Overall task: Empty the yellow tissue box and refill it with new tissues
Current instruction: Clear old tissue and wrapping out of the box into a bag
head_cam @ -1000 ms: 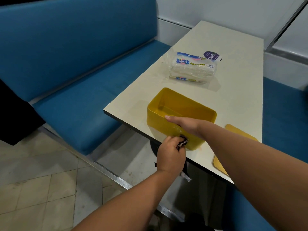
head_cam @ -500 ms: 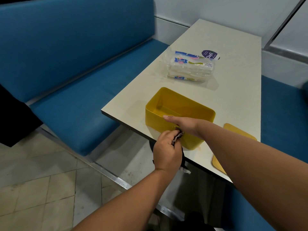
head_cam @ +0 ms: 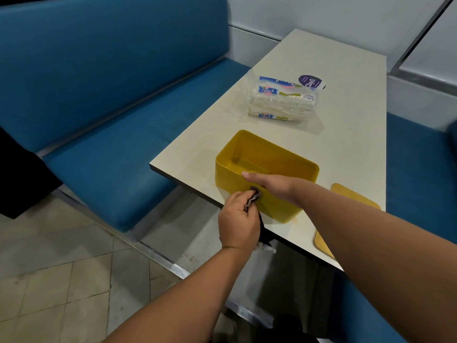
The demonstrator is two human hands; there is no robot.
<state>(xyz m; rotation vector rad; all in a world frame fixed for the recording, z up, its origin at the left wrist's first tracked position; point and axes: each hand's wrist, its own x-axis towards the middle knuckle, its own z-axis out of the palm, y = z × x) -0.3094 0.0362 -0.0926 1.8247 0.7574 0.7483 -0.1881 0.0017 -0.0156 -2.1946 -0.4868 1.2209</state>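
While the person leans over the near edge of the cream table (head_cam: 346, 125), the left hand (head_cam: 238, 224) is curled around a dark crumpled cloth (head_cam: 253, 198), pressing it against the near outer wall of the yellow tissue box (head_cam: 237, 179). A white scrap (head_cam: 268, 248) hangs just below that hand at the table edge; what it is cannot be told. The right hand (head_cam: 274, 188) rests on the box's near rim with its fingers out straight along the top and the thumb hidden, so it seems to be steadying the box rather than gripping it.

The box stands upright near the table's corner, open at the top, and its inside shows only bare yellow walls and floor, with no tissue in view. Its yellow lid (head_cam: 346, 211) lies flat on the table to the right, partly hidden behind the right forearm.

Farther along the table, well apart from the box, a plastic-wrapped pack of paper towels (head_cam: 283, 100) lies on its side, apparently unopened, with a small purple-labelled packet (head_cam: 311, 82) just behind it. Blue bench seats (head_cam: 111, 149) flank the table.

By this showing, the emptying is done and the box is being wiped. Left to do are opening the pack, loading the towels and refitting the lid.
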